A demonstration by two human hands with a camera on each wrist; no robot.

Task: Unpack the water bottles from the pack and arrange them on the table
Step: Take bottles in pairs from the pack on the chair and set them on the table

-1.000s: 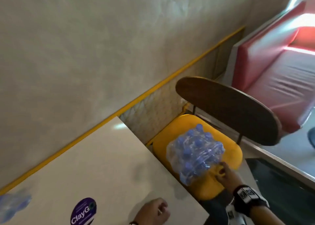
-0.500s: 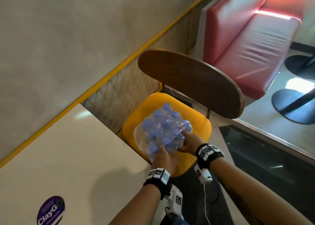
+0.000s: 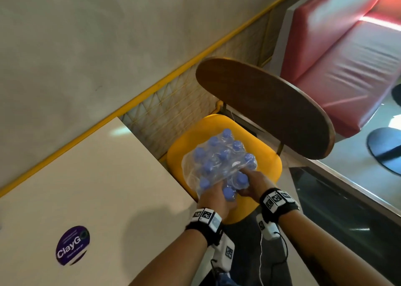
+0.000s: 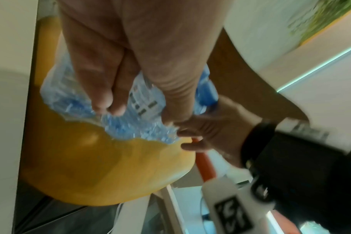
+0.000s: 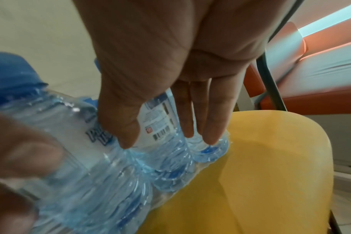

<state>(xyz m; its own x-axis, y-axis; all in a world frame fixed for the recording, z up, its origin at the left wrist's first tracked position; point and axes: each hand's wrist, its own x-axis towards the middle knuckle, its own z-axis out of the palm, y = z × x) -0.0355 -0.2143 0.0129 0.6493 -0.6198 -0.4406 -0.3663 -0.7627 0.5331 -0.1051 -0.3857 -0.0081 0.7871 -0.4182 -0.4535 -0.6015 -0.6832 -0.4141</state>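
A shrink-wrapped pack of water bottles (image 3: 219,157) with blue caps sits tilted on a yellow chair seat (image 3: 268,166), caps leaning toward me. My left hand (image 3: 213,196) grips its near end, thumb and fingers spanning a bottle (image 4: 138,109). My right hand (image 3: 251,182) holds the pack's right side, thumb and fingers laid over the labelled bottles (image 5: 164,137). The wrist views show the wrapped bottles (image 5: 102,174) just over the seat (image 4: 94,166). The white table (image 3: 86,177) lies to the left of the chair.
The chair's dark wooden backrest (image 3: 264,103) stands behind the pack. A purple round sticker (image 3: 72,245) is on the table. A wall with a yellow rail (image 3: 152,90) runs along the table's far edge. A red bench (image 3: 347,58) is at the right.
A second ago only my right hand touched the pack while the left was by the table. The left hand then joined, and both now hold the pack on the seat.
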